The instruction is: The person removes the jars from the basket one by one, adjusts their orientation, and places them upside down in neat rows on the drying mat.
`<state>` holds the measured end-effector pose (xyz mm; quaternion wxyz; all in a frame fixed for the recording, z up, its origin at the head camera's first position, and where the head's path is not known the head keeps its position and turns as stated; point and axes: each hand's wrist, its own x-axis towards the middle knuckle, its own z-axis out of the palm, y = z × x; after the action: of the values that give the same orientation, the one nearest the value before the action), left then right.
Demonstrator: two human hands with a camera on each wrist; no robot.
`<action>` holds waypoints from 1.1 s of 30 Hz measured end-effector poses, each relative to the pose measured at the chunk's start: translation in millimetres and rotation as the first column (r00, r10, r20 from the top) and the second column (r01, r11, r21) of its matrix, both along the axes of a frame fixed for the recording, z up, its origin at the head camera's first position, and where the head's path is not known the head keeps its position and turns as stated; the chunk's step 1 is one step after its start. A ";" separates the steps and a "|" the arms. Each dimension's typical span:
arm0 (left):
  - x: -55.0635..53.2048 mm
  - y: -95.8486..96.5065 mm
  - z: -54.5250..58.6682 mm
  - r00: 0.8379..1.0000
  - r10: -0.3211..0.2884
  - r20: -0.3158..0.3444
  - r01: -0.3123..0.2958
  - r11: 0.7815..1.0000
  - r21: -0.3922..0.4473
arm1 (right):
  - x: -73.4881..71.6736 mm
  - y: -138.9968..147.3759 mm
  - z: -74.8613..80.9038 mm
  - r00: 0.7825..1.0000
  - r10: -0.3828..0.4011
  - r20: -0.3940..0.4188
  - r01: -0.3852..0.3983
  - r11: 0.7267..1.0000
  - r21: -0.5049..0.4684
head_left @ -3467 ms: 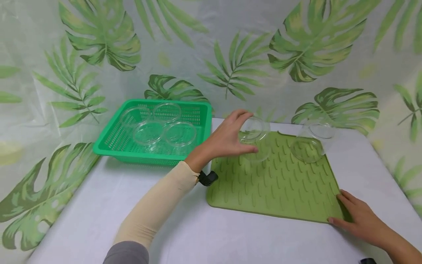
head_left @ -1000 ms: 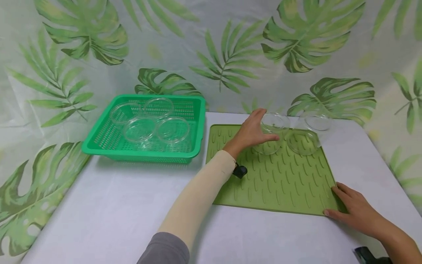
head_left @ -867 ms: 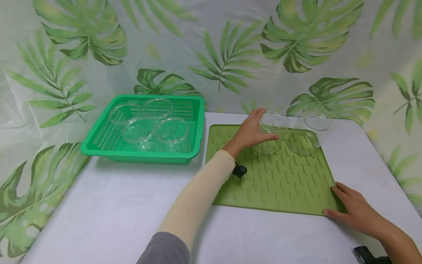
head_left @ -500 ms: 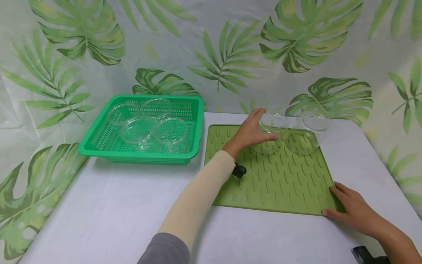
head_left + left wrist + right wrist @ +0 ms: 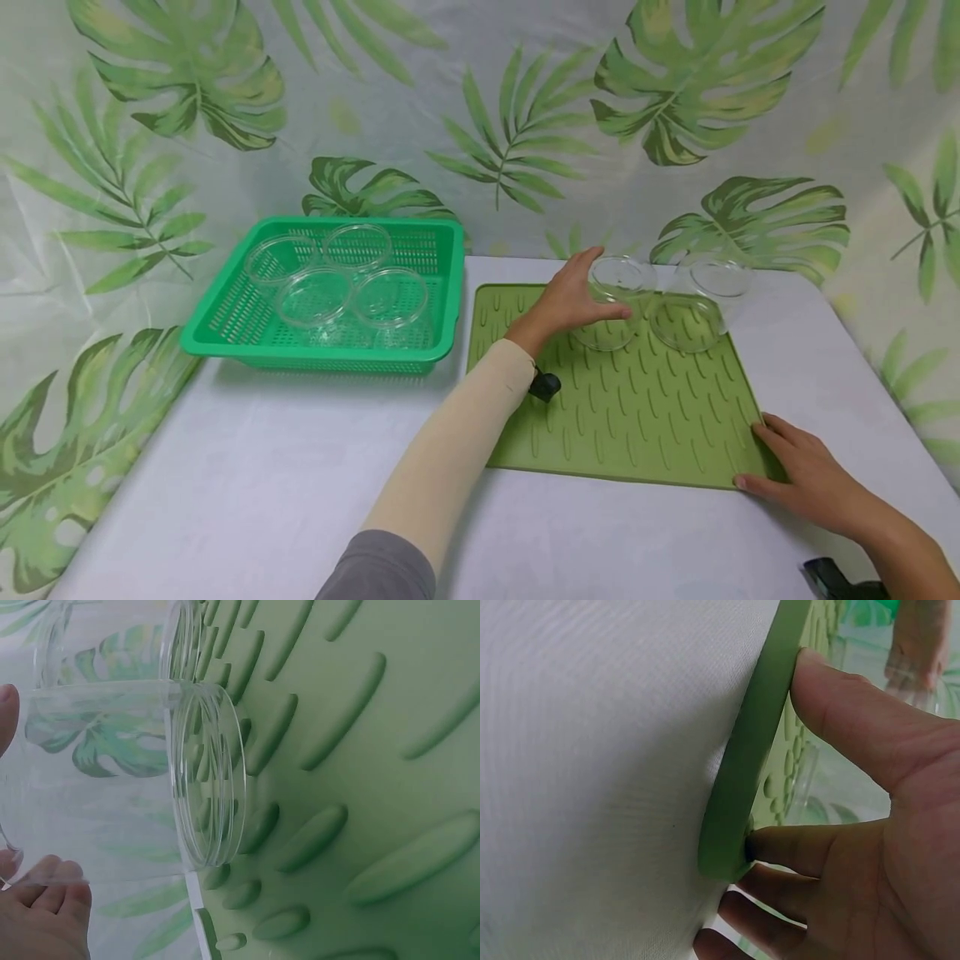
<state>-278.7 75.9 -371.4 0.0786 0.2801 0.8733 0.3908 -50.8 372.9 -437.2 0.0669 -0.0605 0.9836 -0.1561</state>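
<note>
Head view: clear cup [image 5: 633, 287] stands at the mat's [image 5: 630, 408] 12 o'clock, left hand's [image 5: 567, 298] fingers curved round its wall, spread cup-wide. From where I'm standing it looks light, stiff and slick — maybe brittle, can't tell glass from plastic. I'd hold mid-wall, gently, and mind the neighbouring cup [image 5: 701, 304] at 1 o'clock. Right hand [image 5: 802, 475] just touches the 4 o'clock corner, fingers loosely spread.
</note>
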 end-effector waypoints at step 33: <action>3.7 -6.3 15.6 0.995 -0.094 -0.046 0.086 0.986 -0.141 | 2.0 4.9 -5.2 1.000 0.002 -0.009 -0.002 1.000 -0.016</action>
<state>-275.0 69.6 -355.8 0.0925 0.3233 0.8866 0.3175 -48.7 377.8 -442.4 0.0622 -0.0628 0.9826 -0.1635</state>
